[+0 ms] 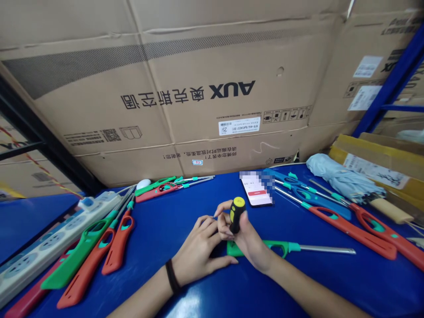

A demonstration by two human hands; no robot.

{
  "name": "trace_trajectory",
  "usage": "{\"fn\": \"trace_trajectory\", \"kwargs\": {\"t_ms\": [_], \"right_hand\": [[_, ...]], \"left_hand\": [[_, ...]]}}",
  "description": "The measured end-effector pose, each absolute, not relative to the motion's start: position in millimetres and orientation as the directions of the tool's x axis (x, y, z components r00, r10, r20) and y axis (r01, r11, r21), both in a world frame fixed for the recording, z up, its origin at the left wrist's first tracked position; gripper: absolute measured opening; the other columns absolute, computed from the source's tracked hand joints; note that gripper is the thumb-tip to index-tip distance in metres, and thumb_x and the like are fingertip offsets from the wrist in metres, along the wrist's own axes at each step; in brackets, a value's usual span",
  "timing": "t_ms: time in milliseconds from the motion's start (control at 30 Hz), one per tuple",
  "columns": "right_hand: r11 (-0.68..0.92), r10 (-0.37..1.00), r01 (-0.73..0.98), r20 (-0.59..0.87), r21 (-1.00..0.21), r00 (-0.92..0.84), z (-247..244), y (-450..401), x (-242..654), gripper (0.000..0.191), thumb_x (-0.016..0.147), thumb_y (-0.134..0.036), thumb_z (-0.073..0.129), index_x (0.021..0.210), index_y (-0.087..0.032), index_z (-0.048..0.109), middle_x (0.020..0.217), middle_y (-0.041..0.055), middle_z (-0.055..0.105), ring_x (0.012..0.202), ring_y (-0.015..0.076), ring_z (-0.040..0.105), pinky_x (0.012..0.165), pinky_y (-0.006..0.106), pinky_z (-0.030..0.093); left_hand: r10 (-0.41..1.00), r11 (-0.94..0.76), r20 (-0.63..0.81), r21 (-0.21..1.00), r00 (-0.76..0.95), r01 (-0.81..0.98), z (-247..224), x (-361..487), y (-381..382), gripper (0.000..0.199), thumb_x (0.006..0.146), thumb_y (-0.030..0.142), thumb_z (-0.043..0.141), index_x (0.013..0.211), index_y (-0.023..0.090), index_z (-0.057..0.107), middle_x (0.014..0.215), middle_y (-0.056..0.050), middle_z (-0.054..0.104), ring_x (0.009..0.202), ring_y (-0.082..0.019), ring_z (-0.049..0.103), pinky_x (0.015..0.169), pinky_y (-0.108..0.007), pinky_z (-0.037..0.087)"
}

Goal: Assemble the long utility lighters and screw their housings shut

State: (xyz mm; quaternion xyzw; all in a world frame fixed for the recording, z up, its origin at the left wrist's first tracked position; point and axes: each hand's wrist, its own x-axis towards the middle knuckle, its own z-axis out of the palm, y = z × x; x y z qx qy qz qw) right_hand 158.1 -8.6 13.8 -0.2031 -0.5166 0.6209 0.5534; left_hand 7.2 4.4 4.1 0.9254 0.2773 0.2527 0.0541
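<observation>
My right hand [247, 240] grips a short screwdriver [237, 214] with a black and yellow handle, held upright. Its shaft and tip are hidden behind the fingers. Below it a green gas lighter [274, 245] lies on its side on the blue table, its long metal barrel pointing right. Around the handle end of this lighter is my left hand [202, 247], with a dark band on the wrist. The left thumb rests along the near edge, while the left fingers reach to the far side, partly hidden by my right hand.
Orange and blue lighters [351, 229] lie at right, beside a folded umbrella [341, 176] and a yellow-taped box [371, 163]. A phone [256, 192] lies ahead. At left are more lighters [86, 247] and a power strip [56, 238]. A large carton [198, 57] stands behind.
</observation>
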Motion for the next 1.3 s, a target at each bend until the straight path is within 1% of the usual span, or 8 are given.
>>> {"fn": "trace_trajectory", "kwargs": {"t_ms": [100,333,533,600,733,900,1067,1300], "right_hand": [[0.136,0.896,-0.484,0.315,-0.865,-0.312,13,-8,159,0.059,0.087,-0.072,0.031,0.094,-0.020,0.058,0.066,-0.0035,0.038,0.056,0.0119,0.033,0.057,0.027,0.033],[0.097,0.909,-0.500,0.281,-0.861,-0.306,28,-7,163,0.029,0.080,-0.045,0.068,0.090,-0.022,0.053,0.074,-0.0032,0.050,0.061,0.0111,0.043,0.061,0.024,0.036],[-0.024,0.887,-0.574,0.247,-0.819,-0.390,36,-9,165,0.045,0.091,-0.060,0.041,0.102,-0.019,0.057,0.073,-0.0016,0.048,0.062,0.0111,0.042,0.064,0.024,0.036],[0.024,0.886,-0.554,0.275,-0.832,-0.374,37,-8,168,0.030,0.089,-0.049,0.056,0.102,-0.023,0.053,0.080,-0.0013,0.052,0.067,0.0115,0.046,0.065,0.024,0.037],[0.073,0.844,-0.540,0.340,-0.839,-0.414,38,-9,172,0.036,0.077,-0.036,0.074,0.100,-0.026,0.048,0.080,-0.0032,0.053,0.070,0.0118,0.049,0.070,0.026,0.040],[0.072,0.863,-0.531,0.320,-0.844,-0.390,41,-10,170,0.045,0.091,-0.059,0.043,0.111,-0.021,0.057,0.080,0.0001,0.050,0.072,0.0134,0.048,0.074,0.028,0.041],[0.130,0.878,-0.553,0.354,-0.823,-0.322,43,-11,170,0.025,0.084,-0.038,0.066,0.100,-0.027,0.049,0.089,-0.0011,0.056,0.076,0.0127,0.052,0.077,0.028,0.041],[0.087,0.855,-0.537,0.340,-0.839,-0.393,46,-14,173,0.028,0.094,-0.046,0.047,0.107,-0.023,0.056,0.092,0.0032,0.055,0.082,0.0152,0.052,0.080,0.030,0.041]], "left_hand": [[0.549,-0.834,0.443,0.240,0.708,0.497,4,7,4,0.038,0.077,0.049,0.070,0.097,0.018,0.064,0.100,-0.008,0.064,0.099,-0.026,0.056,0.095,-0.044,0.042],[0.567,-0.822,0.406,0.226,0.717,0.522,6,8,3,0.040,0.079,0.051,0.066,0.103,0.019,0.064,0.102,-0.009,0.064,0.099,-0.028,0.055,0.095,-0.048,0.041],[0.591,-0.806,0.407,0.269,0.697,0.527,9,7,3,0.031,0.078,0.045,0.069,0.094,0.019,0.065,0.099,-0.007,0.063,0.093,-0.025,0.054,0.089,-0.043,0.044],[0.591,-0.805,0.406,0.252,0.697,0.537,8,5,4,0.032,0.079,0.046,0.068,0.096,0.020,0.064,0.100,-0.007,0.063,0.094,-0.025,0.054,0.090,-0.044,0.043],[0.579,-0.814,0.405,0.233,0.708,0.532,7,3,5,0.038,0.081,0.047,0.065,0.105,0.018,0.061,0.108,-0.010,0.061,0.097,-0.026,0.053,0.091,-0.045,0.043],[0.593,-0.804,0.395,0.262,0.701,0.533,7,3,5,0.032,0.079,0.043,0.069,0.100,0.019,0.064,0.099,-0.007,0.063,0.095,-0.026,0.055,0.090,-0.045,0.043],[0.574,-0.818,0.393,0.221,0.718,0.532,6,3,7,0.039,0.080,0.048,0.066,0.105,0.018,0.063,0.103,-0.009,0.063,0.098,-0.028,0.055,0.092,-0.047,0.042],[0.573,-0.817,0.415,0.214,0.707,0.536,4,1,6,0.041,0.081,0.049,0.064,0.109,0.019,0.062,0.109,-0.010,0.062,0.103,-0.029,0.054,0.091,-0.046,0.044]]}}
